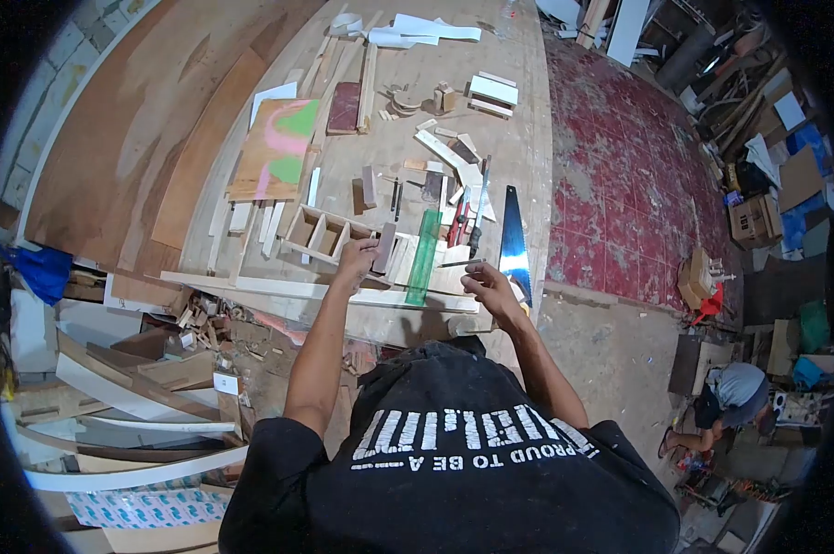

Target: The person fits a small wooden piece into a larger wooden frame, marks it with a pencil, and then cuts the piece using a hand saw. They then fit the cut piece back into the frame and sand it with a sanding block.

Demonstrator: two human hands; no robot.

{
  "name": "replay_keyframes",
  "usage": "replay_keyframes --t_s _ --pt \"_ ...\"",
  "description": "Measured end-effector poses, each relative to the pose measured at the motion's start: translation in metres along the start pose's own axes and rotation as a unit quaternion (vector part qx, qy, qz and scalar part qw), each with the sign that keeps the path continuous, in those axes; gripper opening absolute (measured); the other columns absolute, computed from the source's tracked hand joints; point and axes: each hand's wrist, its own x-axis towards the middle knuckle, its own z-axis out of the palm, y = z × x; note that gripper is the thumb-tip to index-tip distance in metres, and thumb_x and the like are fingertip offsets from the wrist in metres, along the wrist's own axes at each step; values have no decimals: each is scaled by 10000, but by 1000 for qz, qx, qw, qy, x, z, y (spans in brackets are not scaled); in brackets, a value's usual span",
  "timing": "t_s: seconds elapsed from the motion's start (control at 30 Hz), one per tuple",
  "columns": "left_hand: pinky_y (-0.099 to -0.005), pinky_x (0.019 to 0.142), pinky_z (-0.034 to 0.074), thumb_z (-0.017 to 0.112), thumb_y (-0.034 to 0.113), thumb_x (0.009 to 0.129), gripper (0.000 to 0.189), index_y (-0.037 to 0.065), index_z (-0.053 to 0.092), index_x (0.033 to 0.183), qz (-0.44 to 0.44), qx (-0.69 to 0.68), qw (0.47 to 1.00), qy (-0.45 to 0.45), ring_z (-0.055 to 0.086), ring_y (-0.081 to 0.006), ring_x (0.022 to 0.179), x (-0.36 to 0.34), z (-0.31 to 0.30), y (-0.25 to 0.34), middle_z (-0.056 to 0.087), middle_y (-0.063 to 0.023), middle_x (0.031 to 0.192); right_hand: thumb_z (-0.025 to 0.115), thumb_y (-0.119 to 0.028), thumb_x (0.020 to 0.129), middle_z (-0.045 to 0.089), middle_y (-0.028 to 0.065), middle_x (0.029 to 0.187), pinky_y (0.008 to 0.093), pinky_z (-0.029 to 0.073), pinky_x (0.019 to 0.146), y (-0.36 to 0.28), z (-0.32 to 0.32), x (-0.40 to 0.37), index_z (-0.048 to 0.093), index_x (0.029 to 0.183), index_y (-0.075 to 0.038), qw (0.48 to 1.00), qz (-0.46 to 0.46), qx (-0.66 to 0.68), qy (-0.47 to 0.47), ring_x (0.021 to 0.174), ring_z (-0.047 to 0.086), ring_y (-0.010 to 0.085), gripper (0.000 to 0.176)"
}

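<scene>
My left hand (355, 265) is closed on a small grey-brown wooden block (385, 247), held on end beside an open wooden box with compartments (326, 234). In my right hand (492, 291) a thin dark pencil (457, 264) is pinched, its tip pointing left. Between the hands a green transparent ruler (424, 254) lies across pale wood strips (400, 261). Just beyond my right hand are a red-handled tool (458, 220) and a long thin tool with a dark handle (479, 217). A hand saw (514, 235) lies to the right of them.
A painted board (274, 148), a white-topped small wooden piece (493, 90) and several wood offcuts (444, 152) lie on the worktable (380, 185). A long pale strip (343, 294) runs along its near edge. Another person (735, 397) crouches at lower right.
</scene>
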Motion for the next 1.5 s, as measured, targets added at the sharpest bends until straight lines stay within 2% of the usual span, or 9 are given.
replay_keyframes --t_s 0.27,0.57,0.9,0.97,1.1,1.17,1.3,1.37,1.5 --pt "-289 760 526 651 23 862 282 -78 669 1125 12 57 998 -16 660 -175 886 -3 -4 14 706 -130 996 695 -259 917 666 43 957 293 456 765 27 -7 -2 615 1168 -26 1000 16 -1 25 884 614 131 352" --pt "-292 645 504 681 64 844 343 -36 672 1172 -34 113 993 -19 623 -147 733 1 -8 -3 705 -95 946 722 -255 895 657 44 970 288 454 765 19 -5 4 627 1140 0 999 17 19 18 873 571 134 366" --pt "-295 641 503 644 61 843 294 -40 699 1114 -17 187 982 -36 628 -154 721 30 -3 -24 708 -103 896 719 -242 900 649 32 954 278 445 765 14 -6 3 628 1104 7 1000 17 11 19 861 559 126 334" --pt "-349 786 531 694 83 783 284 -16 734 1045 -18 239 970 -24 691 -235 875 31 -2 -20 736 -166 944 716 -241 903 654 46 982 291 458 796 17 -8 3 628 1121 14 999 29 6 18 892 572 139 346" --pt "-363 789 540 686 89 740 306 -2 741 1026 -26 247 967 -53 710 -276 873 24 -1 0 734 -194 954 716 -241 903 662 64 1018 303 468 840 21 -8 2 625 1142 20 999 30 3 25 934 590 154 365" --pt "-363 812 546 679 87 691 338 9 745 1013 -2 353 934 -52 716 -310 877 25 1 2 731 -205 957 717 -239 902 668 79 1041 308 469 878 24 -8 4 621 1160 25 999 29 1 16 969 601 163 381" --pt "-378 711 530 685 70 697 236 6 756 913 32 324 945 -9 696 -252 755 38 2 -25 729 -170 824 717 -237 901 668 80 1036 305 466 880 24 -6 2 617 1156 27 1000 27 2 15 966 600 165 380" --pt "-363 846 544 710 86 649 342 17 753 982 1 344 939 -17 715 -316 900 38 2 -18 730 -208 954 715 -233 901 665 78 1029 308 464 879 24 -5 2 613 1150 32 999 31 5 15 958 596 166 377" --pt "-364 857 541 716 101 650 341 15 753 978 -42 325 944 -41 714 -313 922 40 1 -15 729 -211 976 711 -231 904 662 78 1020 312 464 874 27 -6 4 612 1143 33 1000 26 -3 7 951 594 168 370"
